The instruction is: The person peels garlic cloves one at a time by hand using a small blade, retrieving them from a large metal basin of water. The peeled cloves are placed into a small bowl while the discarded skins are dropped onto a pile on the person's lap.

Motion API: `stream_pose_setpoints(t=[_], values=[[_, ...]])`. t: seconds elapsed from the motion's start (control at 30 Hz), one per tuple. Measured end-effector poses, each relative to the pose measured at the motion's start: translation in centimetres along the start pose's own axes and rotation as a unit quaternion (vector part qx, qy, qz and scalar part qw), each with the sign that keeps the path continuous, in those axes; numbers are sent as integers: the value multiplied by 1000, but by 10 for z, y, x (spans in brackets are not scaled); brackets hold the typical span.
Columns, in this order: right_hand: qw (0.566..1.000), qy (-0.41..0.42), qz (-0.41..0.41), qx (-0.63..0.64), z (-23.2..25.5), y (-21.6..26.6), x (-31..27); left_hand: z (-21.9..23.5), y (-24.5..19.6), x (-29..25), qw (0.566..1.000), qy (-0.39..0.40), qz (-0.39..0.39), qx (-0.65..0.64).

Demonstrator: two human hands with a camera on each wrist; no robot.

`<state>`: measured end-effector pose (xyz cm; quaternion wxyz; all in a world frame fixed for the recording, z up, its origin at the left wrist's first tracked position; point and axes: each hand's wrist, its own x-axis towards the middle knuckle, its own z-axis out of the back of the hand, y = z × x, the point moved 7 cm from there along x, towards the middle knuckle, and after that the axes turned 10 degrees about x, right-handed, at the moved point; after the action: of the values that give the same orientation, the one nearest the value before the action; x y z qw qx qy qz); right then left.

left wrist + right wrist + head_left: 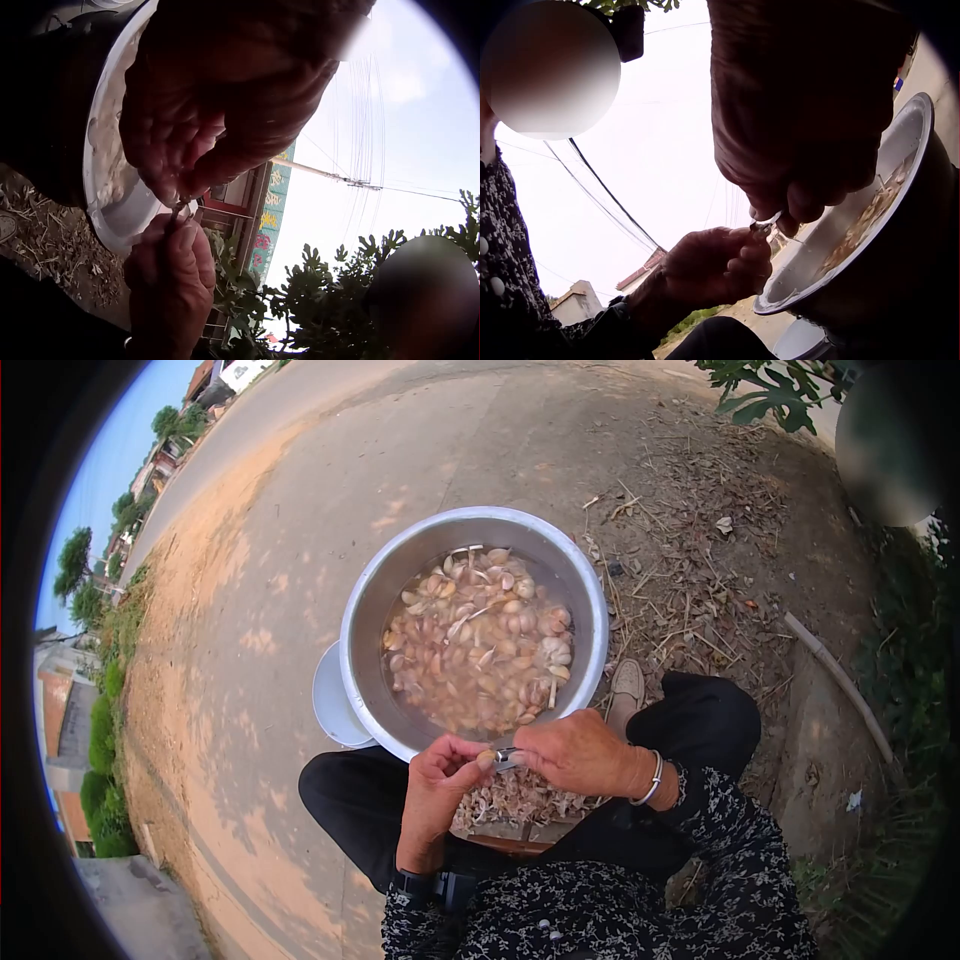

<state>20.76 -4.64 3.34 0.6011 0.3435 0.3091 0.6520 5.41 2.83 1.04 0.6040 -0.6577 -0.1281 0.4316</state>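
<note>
Over the near rim of a wide metal basin (356, 690), the two hands meet at the fingertips. The left hand (440, 785) pinches a garlic clove (486, 759) between thumb and fingers. In the right hand (580, 753) is a small shiny metal tool (505, 758), gripped close against the clove; its exact kind is mostly hidden by the fingers. Many garlic cloves (480, 650) lie in cloudy water inside the basin, with a few whole bulbs at the right. Both wrist views show the left hand (716, 262) and right hand (172, 281) touching beside the basin.
A pale bowl or bucket (335, 700) stands left of the basin, partly behind it. Garlic skins (525, 800) are heaped between the person's legs. Dry stalks and leaves (700, 550) litter the ground at right, near a long stick (840, 685). Concrete paving (290, 560) extends leftward.
</note>
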Motion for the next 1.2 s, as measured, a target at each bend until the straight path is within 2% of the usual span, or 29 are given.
stream_pose_setpoints(t=[0.07, 0.1, 0.17, 0.2, 0.27, 0.3, 0.37, 0.4, 0.43, 0.47, 0.53, 0.6, 0.67, 0.73, 0.8, 0.87, 0.9, 0.97, 1.03, 1.1, 1.2], values=[[996, 15, 50, 68, 0, 7, -2, 1, 5, -1, 997, 66, 0, -42], [996, 16, 50, 69, -1, 7, -2, 3, 6, -2, 997, 66, 1, -42], [981, 27, 56, 186, -3, 7, -1, -4, 5, -6, 979, 137, -3, -147], [981, 27, 57, 186, -4, 6, -1, -4, 12, -5, 979, 137, -4, -148], [930, 69, 3, 362, -13, 1, 0, -14, 20, -6, 931, 196, -20, -307], [930, 69, 3, 360, -15, -1, 0, -17, 22, -4, 931, 197, -21, -308], [876, 112, -87, 460, -29, -11, -2, -25, 19, -4, 894, 202, -43, -397], [877, 114, -86, 459, -30, -10, 0, -24, 18, -4, 923, 123, -19, -364], [896, 92, -72, 427, -25, -10, 2, -26, 15, -4, 923, 122, -21, -365], [914, 69, -58, 396, -20, -10, 4, -24, 14, -2, 940, 101, -29, -325], [928, 64, -60, 362, -22, -13, 4, -22, 15, -2, 955, 81, -35, -284], [941, 60, -62, 329, -23, -15, 5, -16, 16, -3, 982, 50, -53, -176], [962, 43, -31, 268, -20, -13, 5, -10, 19, 0, 973, 36, -49, -223], [961, 67, -20, 268, -21, -14, 2, -3, 21, 4, 956, 13, -31, -292], [959, 90, -9, 269, -26, -12, -2, -1, 23, 3, 945, 29, -24, -325], [982, 170, 66, 52, -42, -1, -12, -1, 24, 1, 933, 45, -16, -358], [982, 171, 67, 53, -43, -1, -12, -1, 23, -2, 940, 50, -13, -336], [993, 76, 68, 52, -32, 1, -8, 0, 24, -7, 948, 53, -5, -314], [996, 60, 52, 48, -19, 11, -3, -1, 19, -11, 966, 49, -40, -249], [997, 43, 36, 46, -15, 14, -1, -2, 15, -13, 973, 47, -43, -223], [997, 12, 64, 43, -13, 19, -1, -4, 14, -14, 982, 48, -42, -175]])
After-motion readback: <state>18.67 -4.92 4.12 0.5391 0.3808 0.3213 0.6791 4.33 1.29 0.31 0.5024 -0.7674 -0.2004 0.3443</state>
